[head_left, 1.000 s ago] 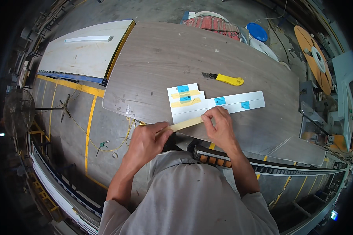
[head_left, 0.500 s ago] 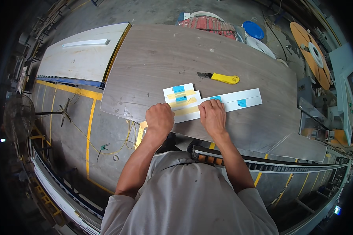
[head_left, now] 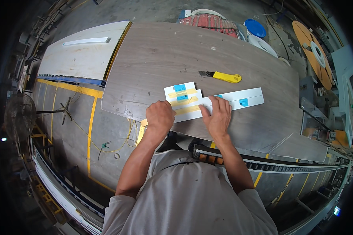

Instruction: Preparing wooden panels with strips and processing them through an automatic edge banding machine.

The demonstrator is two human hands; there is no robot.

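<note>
White flat strips (head_left: 229, 96) lie side by side near the front edge of the wood-grain table (head_left: 157, 55). Yellow tape (head_left: 187, 110) runs along their left part, and blue tape pieces (head_left: 244, 102) cross them in several places. My left hand (head_left: 161, 116) is closed at the left end of the strips; what its fingers grip is hidden. A tan piece (head_left: 144, 122) pokes out beside that hand. My right hand (head_left: 218, 116) rests over the middle of the strips, thumb and fingers apart. Beyond the strips lies a yellow utility knife (head_left: 226, 77), blade out.
At the far left, a pale board (head_left: 82, 58) carries a long white bar (head_left: 86, 41). Red wrapped material (head_left: 211, 24) and a blue lid (head_left: 255, 28) are past the far edge. A standing fan (head_left: 19, 117) is on the left, an orange disc (head_left: 312, 49) on the right.
My right hand has loosened, its thumb and fingers spreading and shifting slightly right over the strips. My left hand stays closed in nearly the same place.
</note>
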